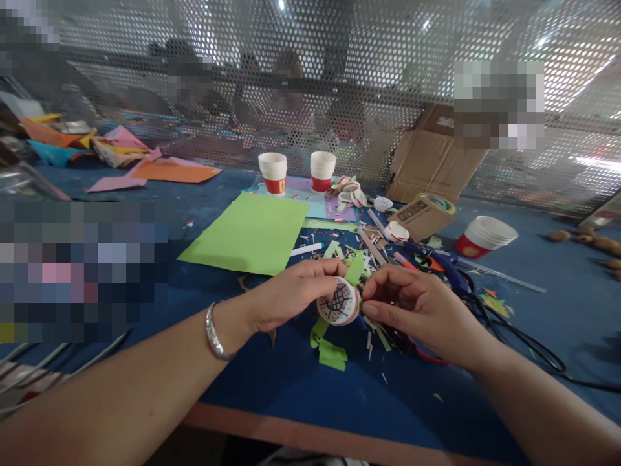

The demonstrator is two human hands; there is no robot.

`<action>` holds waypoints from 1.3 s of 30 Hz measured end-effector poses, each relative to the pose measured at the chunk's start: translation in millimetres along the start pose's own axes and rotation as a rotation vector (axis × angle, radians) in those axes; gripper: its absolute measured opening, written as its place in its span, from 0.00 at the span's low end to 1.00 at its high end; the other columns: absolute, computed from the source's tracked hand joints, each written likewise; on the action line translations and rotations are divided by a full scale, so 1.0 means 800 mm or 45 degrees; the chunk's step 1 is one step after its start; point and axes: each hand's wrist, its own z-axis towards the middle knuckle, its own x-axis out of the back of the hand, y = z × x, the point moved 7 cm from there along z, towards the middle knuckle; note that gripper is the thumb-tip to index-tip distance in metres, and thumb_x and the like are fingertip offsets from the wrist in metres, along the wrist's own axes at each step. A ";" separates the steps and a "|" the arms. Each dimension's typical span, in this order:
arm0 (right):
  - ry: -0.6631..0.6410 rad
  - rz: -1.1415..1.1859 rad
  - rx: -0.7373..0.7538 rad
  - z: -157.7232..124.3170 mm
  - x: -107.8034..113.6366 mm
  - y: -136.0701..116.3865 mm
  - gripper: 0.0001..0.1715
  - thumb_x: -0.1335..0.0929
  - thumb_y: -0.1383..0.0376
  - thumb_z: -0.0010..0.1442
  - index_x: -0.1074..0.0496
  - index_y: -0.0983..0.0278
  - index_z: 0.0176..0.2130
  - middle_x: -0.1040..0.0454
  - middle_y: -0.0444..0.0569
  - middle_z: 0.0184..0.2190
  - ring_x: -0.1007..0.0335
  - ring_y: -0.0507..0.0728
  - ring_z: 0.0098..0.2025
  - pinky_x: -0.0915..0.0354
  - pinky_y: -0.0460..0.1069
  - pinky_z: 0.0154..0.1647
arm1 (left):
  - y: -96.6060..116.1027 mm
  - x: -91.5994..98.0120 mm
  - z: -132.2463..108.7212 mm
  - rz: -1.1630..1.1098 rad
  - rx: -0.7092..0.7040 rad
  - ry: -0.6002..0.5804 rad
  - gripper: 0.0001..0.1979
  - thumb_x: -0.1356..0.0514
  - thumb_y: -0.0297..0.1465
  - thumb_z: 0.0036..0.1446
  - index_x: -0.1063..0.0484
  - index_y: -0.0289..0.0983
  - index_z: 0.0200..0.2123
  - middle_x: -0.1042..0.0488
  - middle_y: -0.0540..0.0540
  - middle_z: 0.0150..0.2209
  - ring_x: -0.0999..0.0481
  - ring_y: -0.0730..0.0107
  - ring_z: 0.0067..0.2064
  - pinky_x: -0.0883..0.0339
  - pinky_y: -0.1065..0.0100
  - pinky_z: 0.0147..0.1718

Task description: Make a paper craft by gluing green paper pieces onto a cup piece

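My left hand [295, 288] grips a cut-off paper cup base [338, 303], its white round face drawn with a black grid and dots. The thumb and fingers hold it from the left and top edge. At the right edge of this cup base, the thumb and forefinger of my right hand [412, 301] pinch together at a small green paper piece; the fingertips hide most of it. Green paper scraps [332, 355] lie below the hands. Behind them are more green scraps [334, 250] and thin paper clippings. A silver bangle [216, 331] circles my left wrist.
A green sheet [250, 233] lies left of centre. Two stacks of paper cups [274, 173] stand behind it, a third cup stack [485, 237] at right. A blue glue gun [449, 268], black cable [528, 353], cardboard [436, 155] and several decorated cup bases [358, 197] surround the work area.
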 end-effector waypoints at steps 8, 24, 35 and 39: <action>0.121 0.101 -0.057 0.004 0.012 0.007 0.11 0.29 0.55 0.65 0.26 0.60 0.40 0.25 0.43 0.33 0.29 0.51 0.35 0.33 0.45 0.38 | 0.001 0.007 0.004 -0.031 -0.038 0.026 0.06 0.42 0.26 0.52 0.33 0.37 0.36 0.30 0.50 0.35 0.33 0.71 0.35 0.39 0.67 0.35; 0.096 0.280 -0.075 0.007 0.006 0.012 0.14 0.24 0.57 0.59 0.26 0.61 0.41 0.24 0.42 0.34 0.27 0.50 0.36 0.31 0.44 0.40 | 0.004 0.004 0.001 0.092 -0.030 0.023 0.10 0.36 0.33 0.57 0.34 0.36 0.34 0.34 0.54 0.30 0.35 0.74 0.33 0.41 0.69 0.34; 0.253 -0.078 0.021 0.006 0.020 0.011 0.12 0.28 0.59 0.63 0.28 0.61 0.45 0.22 0.48 0.40 0.26 0.54 0.39 0.29 0.50 0.42 | 0.000 0.006 0.005 -0.011 -0.102 -0.019 0.11 0.31 0.32 0.55 0.29 0.35 0.37 0.28 0.51 0.35 0.29 0.73 0.37 0.36 0.68 0.40; 0.369 -0.121 0.018 0.005 0.033 0.016 0.13 0.29 0.58 0.63 0.28 0.62 0.46 0.22 0.49 0.42 0.25 0.55 0.39 0.30 0.51 0.41 | 0.006 0.008 0.005 -0.058 -0.122 0.019 0.09 0.31 0.31 0.54 0.27 0.35 0.36 0.24 0.49 0.36 0.27 0.72 0.37 0.34 0.69 0.40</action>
